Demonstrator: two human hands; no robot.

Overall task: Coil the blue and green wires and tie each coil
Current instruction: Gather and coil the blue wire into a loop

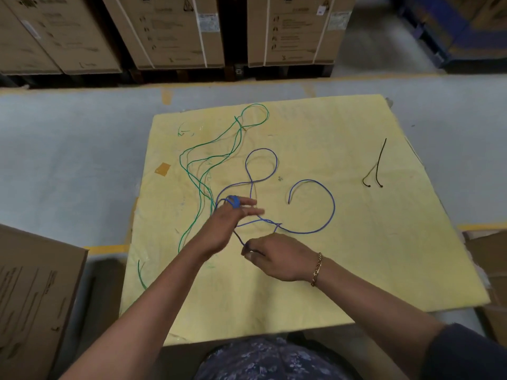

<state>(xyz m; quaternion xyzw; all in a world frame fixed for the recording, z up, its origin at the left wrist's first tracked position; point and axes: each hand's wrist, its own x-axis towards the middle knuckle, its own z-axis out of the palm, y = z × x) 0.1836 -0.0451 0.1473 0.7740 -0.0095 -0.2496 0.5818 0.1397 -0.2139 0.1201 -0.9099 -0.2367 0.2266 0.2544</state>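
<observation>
Coiling has barely begun: a few turns of thin blue wire [304,232] wrap the left hand's [226,224] outstretched fingers [251,202], the right hand [277,256] pinches the strand, and the thin green wire [180,159] (wholly loose) sprawls on the yellow worktop [356,256].

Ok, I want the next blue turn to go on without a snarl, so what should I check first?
1. Blue wire wound on the left hand: ok, turns sit round a finger.
2. Right hand feeding it: ok, it pinches the wire.
3. Loose blue run free of tangles: not ok, it crosses itself on the mat.
4. Green wire clear of the blue: cannot tell, they run close together beside the left hand.
5. Ties ready: ok, two lie at the mat's right, apart from both wires.
</observation>
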